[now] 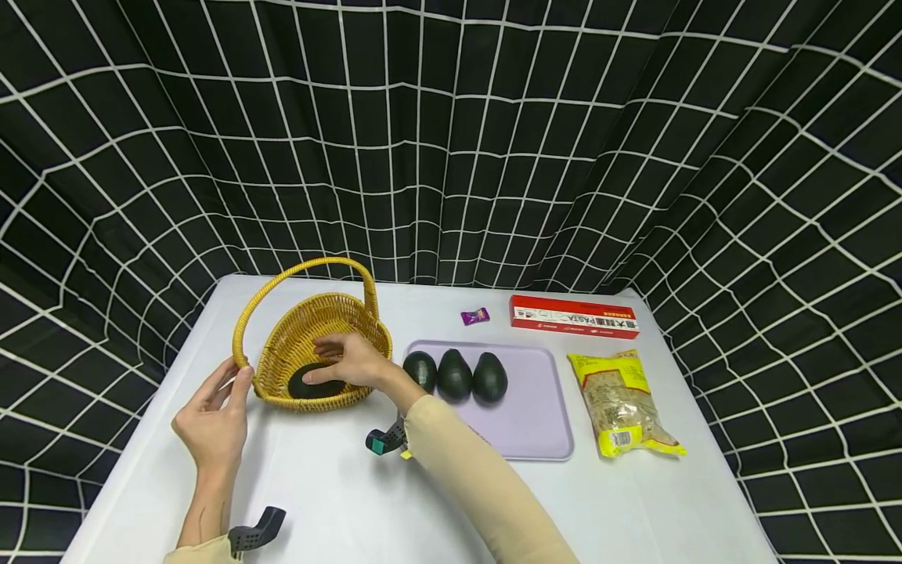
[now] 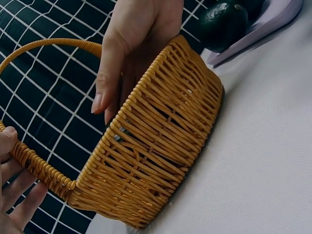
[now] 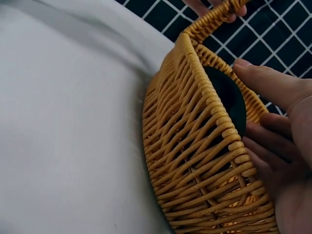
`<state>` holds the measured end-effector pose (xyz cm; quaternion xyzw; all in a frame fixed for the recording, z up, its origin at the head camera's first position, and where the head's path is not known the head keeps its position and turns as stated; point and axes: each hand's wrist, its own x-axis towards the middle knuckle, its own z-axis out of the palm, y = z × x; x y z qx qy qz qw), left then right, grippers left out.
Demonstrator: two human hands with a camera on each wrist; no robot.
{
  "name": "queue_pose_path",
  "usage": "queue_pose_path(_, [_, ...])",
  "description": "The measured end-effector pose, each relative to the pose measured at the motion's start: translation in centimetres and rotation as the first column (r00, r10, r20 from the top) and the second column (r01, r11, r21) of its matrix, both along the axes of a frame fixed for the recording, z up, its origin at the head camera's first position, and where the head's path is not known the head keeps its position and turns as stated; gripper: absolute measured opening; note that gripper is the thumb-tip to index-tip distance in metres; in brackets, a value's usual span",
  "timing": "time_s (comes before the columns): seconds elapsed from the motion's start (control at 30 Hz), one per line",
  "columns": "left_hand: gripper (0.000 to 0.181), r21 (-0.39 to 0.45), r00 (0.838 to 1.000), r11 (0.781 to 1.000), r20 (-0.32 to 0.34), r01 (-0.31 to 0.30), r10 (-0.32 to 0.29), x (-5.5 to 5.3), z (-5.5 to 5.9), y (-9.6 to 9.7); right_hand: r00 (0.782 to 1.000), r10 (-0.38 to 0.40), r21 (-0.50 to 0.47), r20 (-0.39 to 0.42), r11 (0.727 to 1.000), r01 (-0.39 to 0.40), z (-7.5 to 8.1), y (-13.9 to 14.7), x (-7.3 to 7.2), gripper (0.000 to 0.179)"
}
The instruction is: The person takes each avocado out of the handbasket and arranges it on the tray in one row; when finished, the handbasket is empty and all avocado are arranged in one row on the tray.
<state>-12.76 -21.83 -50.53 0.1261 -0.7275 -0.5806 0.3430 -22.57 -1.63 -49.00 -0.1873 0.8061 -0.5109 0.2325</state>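
Note:
A yellow wicker basket (image 1: 286,329) with a tall arched handle (image 1: 243,321) stands at the left of the white table. My left hand (image 1: 214,419) grips the lower left end of that handle between thumb and fingers. Inside the basket lies one dark green avocado (image 3: 226,95). My right hand (image 1: 355,362) reaches in over the basket's front rim, thumb and fingers spread and fairly straight around the avocado. In the left wrist view the front wall hides most of that avocado and the right fingertips.
Three more avocados (image 1: 454,376) sit in a row at the left side of a lilac tray (image 1: 532,423). Behind it lie a purple candy wrapper (image 1: 475,316) and a red pasta box (image 1: 574,316). A yellow-and-clear food bag (image 1: 623,401) lies to the right. A black gridded curtain surrounds the table.

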Motion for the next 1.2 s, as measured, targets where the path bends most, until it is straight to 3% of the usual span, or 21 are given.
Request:
queue_pose_path(0.63, [0.030, -0.010, 1.000, 1.000, 0.000, -0.010, 0.010, 0.06, -0.04, 0.03, 0.998, 0.066, 0.084, 0.005, 0.994, -0.066, -0.04, -0.36, -0.07, 0.074])
queue_pose_path(0.93, [0.031, -0.021, 1.000, 1.000, 0.002, -0.006, 0.006, 0.05, -0.02, 0.09, 0.998, 0.066, 0.130, -0.007, 0.989, -0.064, -0.09, -0.31, -0.14, 0.067])
queue_pose_path(1.2, [0.030, -0.011, 1.000, 1.000, 0.001, -0.006, 0.006, -0.05, -0.06, 0.07, 0.997, 0.040, 0.188, -0.067, 0.982, -0.026, -0.18, -0.56, -0.07, 0.057])
